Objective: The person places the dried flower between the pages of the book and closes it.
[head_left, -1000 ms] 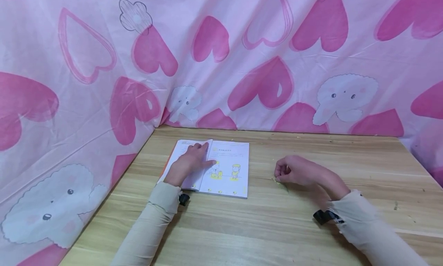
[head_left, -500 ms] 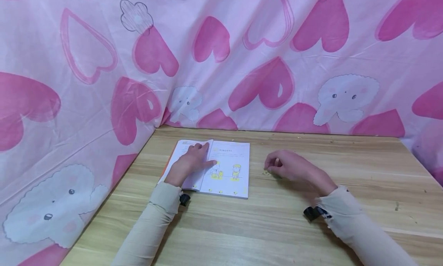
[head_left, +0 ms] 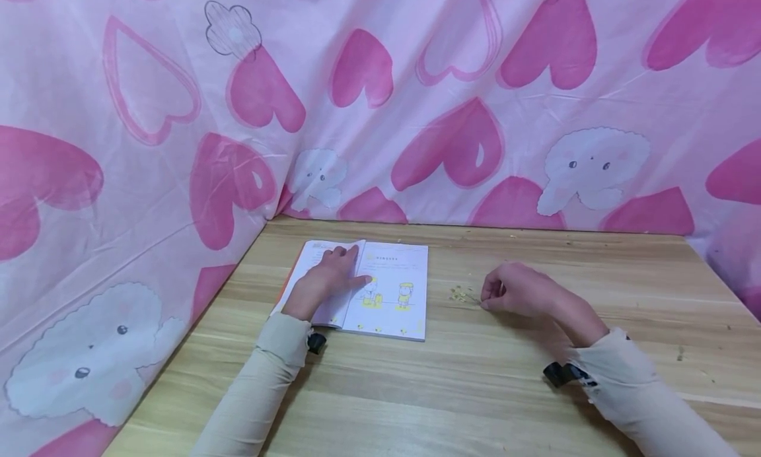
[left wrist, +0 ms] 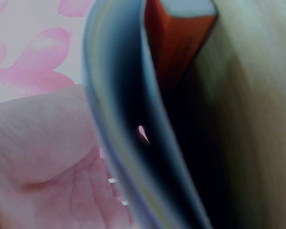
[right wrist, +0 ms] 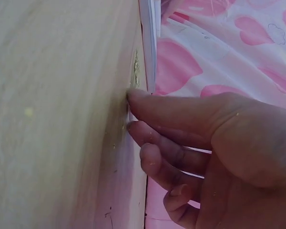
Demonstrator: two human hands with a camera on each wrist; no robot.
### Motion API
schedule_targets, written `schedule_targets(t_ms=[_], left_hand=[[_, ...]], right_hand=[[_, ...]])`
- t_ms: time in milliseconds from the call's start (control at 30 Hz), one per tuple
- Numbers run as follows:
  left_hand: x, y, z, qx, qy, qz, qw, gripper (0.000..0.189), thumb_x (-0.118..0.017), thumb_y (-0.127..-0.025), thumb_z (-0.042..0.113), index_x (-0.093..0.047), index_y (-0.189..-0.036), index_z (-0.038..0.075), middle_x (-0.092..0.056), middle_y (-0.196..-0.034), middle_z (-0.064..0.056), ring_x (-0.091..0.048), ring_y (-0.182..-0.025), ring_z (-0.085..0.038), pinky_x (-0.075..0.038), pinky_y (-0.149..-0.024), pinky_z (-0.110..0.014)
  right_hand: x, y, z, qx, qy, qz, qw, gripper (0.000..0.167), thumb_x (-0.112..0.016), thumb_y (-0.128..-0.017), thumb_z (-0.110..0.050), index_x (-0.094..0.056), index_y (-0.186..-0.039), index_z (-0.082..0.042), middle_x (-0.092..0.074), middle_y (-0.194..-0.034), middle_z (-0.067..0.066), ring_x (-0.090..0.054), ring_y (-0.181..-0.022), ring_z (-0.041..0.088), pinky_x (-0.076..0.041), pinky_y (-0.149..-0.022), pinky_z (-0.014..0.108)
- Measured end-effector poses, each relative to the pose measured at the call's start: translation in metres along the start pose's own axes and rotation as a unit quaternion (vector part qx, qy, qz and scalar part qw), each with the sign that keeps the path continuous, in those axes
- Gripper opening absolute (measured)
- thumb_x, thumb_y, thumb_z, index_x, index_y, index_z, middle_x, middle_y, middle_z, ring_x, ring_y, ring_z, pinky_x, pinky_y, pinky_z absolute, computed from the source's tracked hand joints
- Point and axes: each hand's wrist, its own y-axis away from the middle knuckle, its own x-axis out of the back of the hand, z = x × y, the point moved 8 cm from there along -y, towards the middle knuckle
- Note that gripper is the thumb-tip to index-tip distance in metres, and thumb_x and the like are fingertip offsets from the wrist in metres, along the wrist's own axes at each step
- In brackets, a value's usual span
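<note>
An open picture book [head_left: 386, 318] lies on the table, its right page printed with yellow-and-white cartoon figures. On its left page and fold rests my left hand [head_left: 327, 279], fingers spread and thumb reaching over the right page. Seen from the left wrist, the book's pages [left wrist: 124, 62] curve upright beside my palm. Right of the book lies a small yellow-green sprig [head_left: 460, 293], like dried flowers, with a thin stem. My right hand [head_left: 526, 292] pinches the stem's end with thumb and forefinger, low over the wood. The other fingers [right wrist: 157, 162] are loosely curled.
The wooden table [head_left: 416, 404] carries scattered small crumbs towards its back and right. Behind and to the left hangs a pink cloth [head_left: 368, 153] with hearts and white animal prints. An orange block-like edge [left wrist: 181, 43] shows beyond the pages in the left wrist view.
My right hand first moves left towards the book, then back right. The sprig shifts left, then stays near the book as more of it shows. My left hand keeps still.
</note>
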Motion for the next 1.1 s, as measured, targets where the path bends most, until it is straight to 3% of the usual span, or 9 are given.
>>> schedule_targets(t_ms=[167,367,733,1100], left_hand=[[-0.001,0.000,-0.001,-0.003,-0.004,0.001,1.0000,0.086,-0.066,-0.106,0.051,-0.026,-0.172,0.015,-0.039,-0.167,-0.023,-0.038,-0.152,-0.043,-0.044,-0.119,-0.066],[0.002,0.001,0.001,-0.007,-0.006,0.002,1.0000,0.086,-0.066,-0.106,0.051,-0.026,-0.172,0.014,-0.038,-0.168,-0.024,-0.037,-0.154,-0.044,-0.043,-0.120,-0.066],[0.000,0.002,0.000,-0.002,-0.003,-0.004,1.0000,0.087,-0.067,-0.105,0.050,-0.026,-0.172,0.014,-0.039,-0.167,-0.024,-0.038,-0.152,-0.044,-0.044,-0.119,-0.066],[-0.002,-0.001,-0.002,-0.010,0.000,-0.004,0.9999,0.086,-0.066,-0.106,0.051,-0.025,-0.173,0.015,-0.037,-0.169,-0.023,-0.036,-0.155,-0.044,-0.043,-0.120,-0.067]], right_hand=[[0.002,-0.001,0.000,-0.015,0.023,0.024,0.9993,0.005,-0.086,-0.093,-0.021,-0.082,-0.092,-0.022,-0.074,-0.088,-0.008,-0.064,-0.084,0.012,-0.055,-0.079,0.034],[0.000,-0.002,-0.004,-0.019,0.051,0.044,0.9975,0.009,-0.085,-0.094,-0.021,-0.081,-0.087,-0.023,-0.073,-0.084,-0.010,-0.062,-0.082,0.010,-0.055,-0.076,0.035],[-0.012,-0.001,-0.006,-0.048,0.052,0.016,0.9973,0.010,-0.072,-0.103,-0.019,-0.075,-0.094,-0.019,-0.068,-0.088,-0.005,-0.058,-0.080,0.013,-0.049,-0.072,0.035],[-0.012,-0.001,-0.010,-0.014,0.062,0.045,0.9970,0.010,-0.064,-0.108,-0.019,-0.070,-0.100,-0.018,-0.066,-0.093,-0.006,-0.057,-0.087,0.012,-0.051,-0.075,0.035]])
